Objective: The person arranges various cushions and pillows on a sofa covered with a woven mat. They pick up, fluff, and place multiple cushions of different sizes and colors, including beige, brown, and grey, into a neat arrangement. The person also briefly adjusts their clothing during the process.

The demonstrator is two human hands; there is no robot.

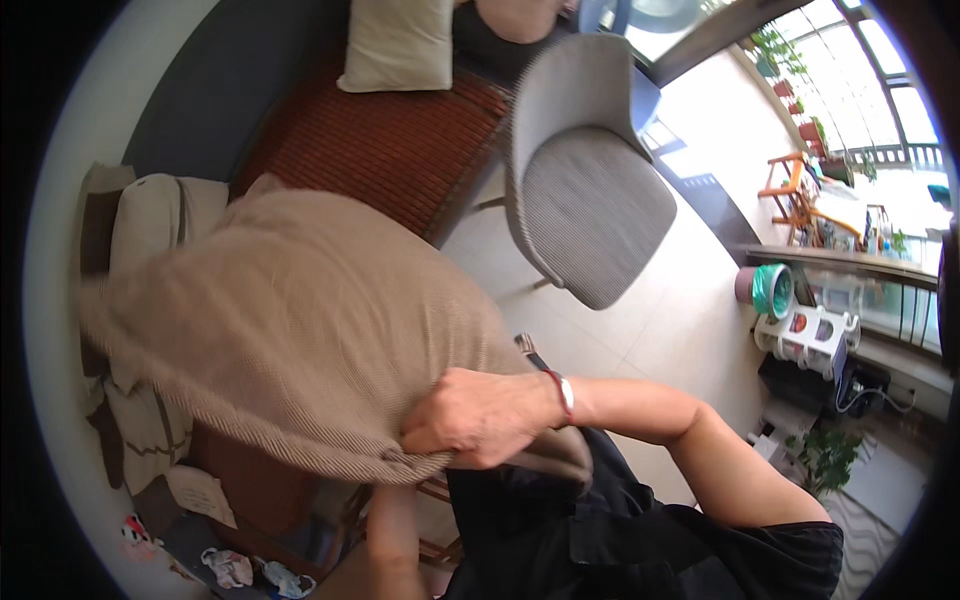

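A large brown ribbed cushion [330, 320] fills the left and middle of the view, blurred by motion at its far left corner. My right hand [465, 418] is closed on its near right edge, with the fabric bunched in the fingers; a red band and a pale bracelet circle that wrist. Below the cushion my left forearm [392, 530] reaches up from the lower edge. The cushion covers my left hand, so its fingers are hidden. A blurred flap of brown fabric [565, 457] hangs just right of my right hand, in front of my black clothing.
A sofa with a reddish-brown woven mat [370, 135] runs behind the cushion, bearing a cream pillow [398, 45]. A grey ribbed chair [595, 200] stands on the tiled floor [640, 335]. At right are a green-lined bin [772, 290], a white rack [808, 338] and a plant [825, 460].
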